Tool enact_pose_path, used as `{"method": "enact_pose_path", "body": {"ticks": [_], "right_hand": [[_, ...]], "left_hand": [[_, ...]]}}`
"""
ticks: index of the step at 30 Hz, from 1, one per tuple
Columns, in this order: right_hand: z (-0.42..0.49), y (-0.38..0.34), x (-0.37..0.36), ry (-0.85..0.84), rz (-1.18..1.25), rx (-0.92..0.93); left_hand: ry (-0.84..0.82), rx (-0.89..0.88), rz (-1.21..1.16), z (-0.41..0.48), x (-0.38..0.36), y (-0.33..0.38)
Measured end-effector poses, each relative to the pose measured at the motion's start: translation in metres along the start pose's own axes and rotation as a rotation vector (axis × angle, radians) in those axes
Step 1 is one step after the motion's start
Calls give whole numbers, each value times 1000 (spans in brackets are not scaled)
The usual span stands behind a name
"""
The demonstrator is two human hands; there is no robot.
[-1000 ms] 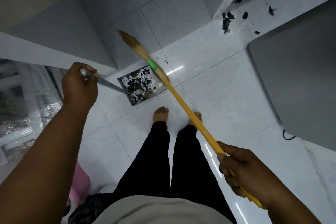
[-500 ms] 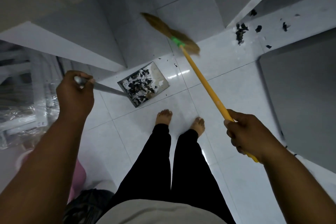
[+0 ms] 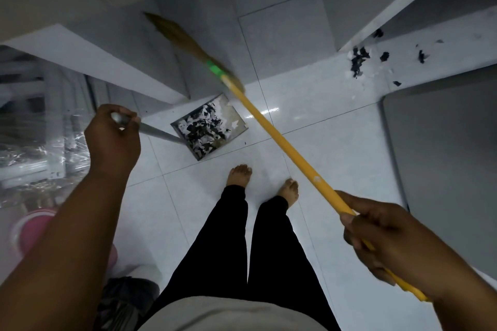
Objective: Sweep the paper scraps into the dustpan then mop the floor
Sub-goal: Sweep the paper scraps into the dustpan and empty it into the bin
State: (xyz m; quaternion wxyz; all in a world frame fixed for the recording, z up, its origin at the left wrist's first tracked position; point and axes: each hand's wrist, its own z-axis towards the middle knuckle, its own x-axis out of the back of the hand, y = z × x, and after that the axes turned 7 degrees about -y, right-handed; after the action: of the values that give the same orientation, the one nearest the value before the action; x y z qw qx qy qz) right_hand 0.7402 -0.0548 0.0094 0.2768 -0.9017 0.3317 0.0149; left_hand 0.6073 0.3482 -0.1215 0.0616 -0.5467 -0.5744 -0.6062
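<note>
A metal dustpan [image 3: 236, 118] sits on the white tiled floor ahead of my feet, filled with black and white paper scraps [image 3: 204, 129]. My left hand [image 3: 113, 140] grips the end of its long metal handle [image 3: 156, 131]. My right hand [image 3: 382, 236] grips the yellow stick of a broom [image 3: 282, 140]. The straw broom head [image 3: 183, 37], with a green band, is raised and blurred above the floor, up and left of the dustpan. More black and white scraps [image 3: 359, 62] lie loose on the floor at the upper right, near a wall corner.
Grey walls or cabinet sides stand at the left [image 3: 94, 62], top right [image 3: 376, 8] and right [image 3: 443, 156]. Items wrapped in clear plastic [image 3: 32, 142] lie at the left. A pink bucket [image 3: 29, 228] and a dark bag [image 3: 126, 301] sit near my left leg.
The broom head swung left, from above the floor right of the dustpan to up and left of it. My right hand drew back toward me. The dustpan stayed put.
</note>
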Motion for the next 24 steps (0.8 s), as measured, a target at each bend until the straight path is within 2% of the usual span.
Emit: {"method": "enact_pose_path", "body": {"ticks": [9, 13, 17, 24], "right_hand": [[104, -39, -7, 213, -233, -10], [121, -34, -33, 92, -87, -105], [86, -21, -44, -56, 81, -160], [2, -20, -35, -42, 144, -148]], "left_hand": [[72, 78, -7, -18, 23, -29], [112, 101, 7, -24, 27, -43], [119, 108, 16, -23, 29, -58], [113, 131, -54, -31, 39, -74]]}}
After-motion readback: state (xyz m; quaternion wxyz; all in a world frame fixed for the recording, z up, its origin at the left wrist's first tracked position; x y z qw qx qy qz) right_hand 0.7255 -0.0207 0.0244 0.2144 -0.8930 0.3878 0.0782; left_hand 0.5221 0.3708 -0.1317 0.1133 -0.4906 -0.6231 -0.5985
